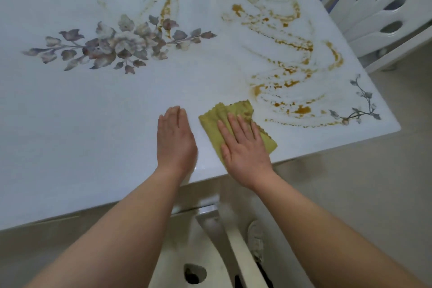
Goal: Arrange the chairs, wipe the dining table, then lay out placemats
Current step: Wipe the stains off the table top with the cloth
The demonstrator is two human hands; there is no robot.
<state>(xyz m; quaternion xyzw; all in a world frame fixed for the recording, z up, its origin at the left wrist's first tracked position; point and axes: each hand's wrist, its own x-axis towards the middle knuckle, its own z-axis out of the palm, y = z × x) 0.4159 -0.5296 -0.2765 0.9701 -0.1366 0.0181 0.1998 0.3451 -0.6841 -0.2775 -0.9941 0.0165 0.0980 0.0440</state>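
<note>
Right of centre in the frame, the right hand [243, 145] presses flat, fingers straight, on a green cloth [236, 121] on the white dining table [93, 112]. The left hand [174, 139] rests flat beside it, holding nothing.

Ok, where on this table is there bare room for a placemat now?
Widest bare stretch: left of the left hand, between the flower print and the near edge of the table. Another lies beyond the print, far left. The right end is crowded: right hand pressing the yellow-green cloth, orange smears beyond.
</note>
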